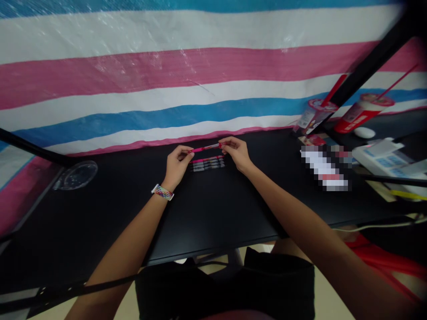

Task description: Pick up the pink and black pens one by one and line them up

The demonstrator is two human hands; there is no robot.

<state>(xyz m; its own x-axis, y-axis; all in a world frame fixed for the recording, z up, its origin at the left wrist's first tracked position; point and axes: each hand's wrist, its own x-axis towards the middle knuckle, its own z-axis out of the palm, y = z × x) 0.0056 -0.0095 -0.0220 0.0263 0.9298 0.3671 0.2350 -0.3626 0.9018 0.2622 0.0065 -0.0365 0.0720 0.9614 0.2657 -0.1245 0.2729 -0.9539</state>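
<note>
Between my two hands stretches a pink pen (207,147) with a clear section, held level just above the black table. My left hand (178,163) pinches its left end with thumb and fingers. At the other end, the fingertips of my right hand (236,153) are closed on the same pen. Right below it lies a stack of pens (208,165) side by side on the table, the top one pink and the lower ones dark with clear barrels. My left wrist wears a multicoloured band (163,192).
A clear plastic lid or bowl (80,174) sits at the left. Drink cups with straws, one purple-white (312,118) and one red (358,116), stand back right near a white mouse-like object (364,132) and an open white box (388,158). A striped sheet (187,71) hangs behind.
</note>
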